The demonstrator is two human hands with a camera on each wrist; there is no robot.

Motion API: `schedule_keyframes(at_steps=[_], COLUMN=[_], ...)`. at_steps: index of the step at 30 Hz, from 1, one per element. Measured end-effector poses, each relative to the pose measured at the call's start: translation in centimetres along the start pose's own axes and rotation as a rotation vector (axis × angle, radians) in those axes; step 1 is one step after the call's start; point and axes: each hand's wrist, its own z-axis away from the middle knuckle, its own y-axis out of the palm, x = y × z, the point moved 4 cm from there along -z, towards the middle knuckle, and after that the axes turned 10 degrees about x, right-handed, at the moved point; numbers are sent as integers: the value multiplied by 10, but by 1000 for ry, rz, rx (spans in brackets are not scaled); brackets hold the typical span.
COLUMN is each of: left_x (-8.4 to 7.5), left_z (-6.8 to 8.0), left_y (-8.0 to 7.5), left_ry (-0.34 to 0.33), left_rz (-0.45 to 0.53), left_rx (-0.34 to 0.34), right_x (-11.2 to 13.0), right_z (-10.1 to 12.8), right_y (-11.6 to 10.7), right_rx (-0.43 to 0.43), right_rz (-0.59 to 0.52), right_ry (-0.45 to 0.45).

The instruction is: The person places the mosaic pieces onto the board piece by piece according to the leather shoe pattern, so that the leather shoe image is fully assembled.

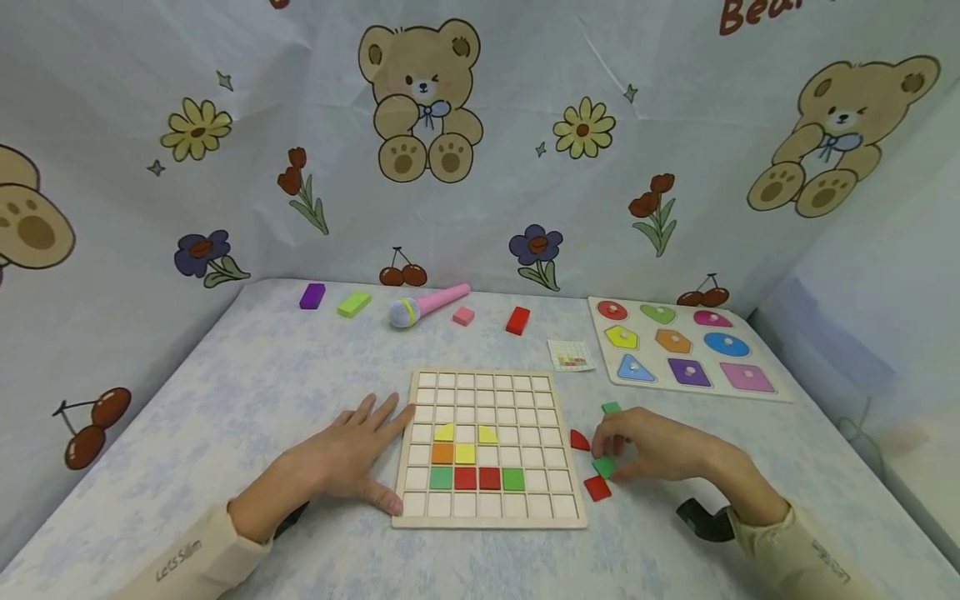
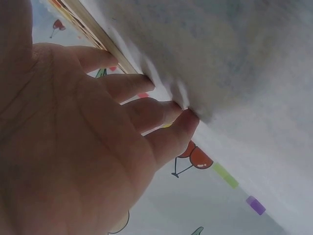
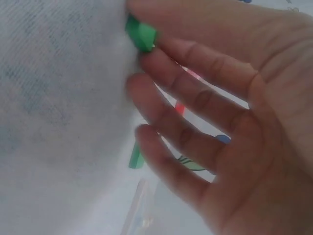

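A wooden grid board [image 1: 491,522] lies flat on the table, with yellow, orange, red and green tiles in several of its squares. My left hand [image 1: 348,462] rests at the board's left edge, fingers spread and thumb by the near corner. In the left wrist view, the left hand's fingertips [image 2: 188,117] meet the tabletop. Right of the board, my right hand [image 1: 652,446] pinches a green tile [image 1: 603,467] between thumb and fingers. That green tile [image 3: 142,34] shows between thumb and forefinger in the right wrist view. Red tiles [image 1: 597,488] and another green tile [image 1: 611,407] lie nearby.
A small pattern card [image 1: 571,356] lies behind the board. The shape puzzle board [image 1: 622,379] is at the back right. Along the back are a toy microphone [image 1: 429,305] and purple [image 1: 312,296], lime [image 1: 354,303], pink [image 1: 463,316] and red [image 1: 517,321] blocks.
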Motion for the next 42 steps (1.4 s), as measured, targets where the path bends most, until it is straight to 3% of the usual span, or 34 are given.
schedule_keyframes(at_steps=[7, 15, 25, 32, 42], left_x=[-1, -2, -4, -4, -1], left_z=[-1, 1, -1, 0, -2], left_y=[0, -2, -2, -3, 0], left_ry=[9, 1, 7, 9, -4], left_rz=[-5, -11, -12, -13, -11], left_rx=[-4, 5, 9, 1, 7], right_x=[5, 33, 62, 69, 70], right_z=[-2, -13, -31, -33, -31], right_y=[-1, 5, 24, 28, 28], right_rx=[-51, -121, -78, -105, -111], right_rz=[89, 131, 148, 202, 187], right_ry=[52, -12, -86, -120, -113])
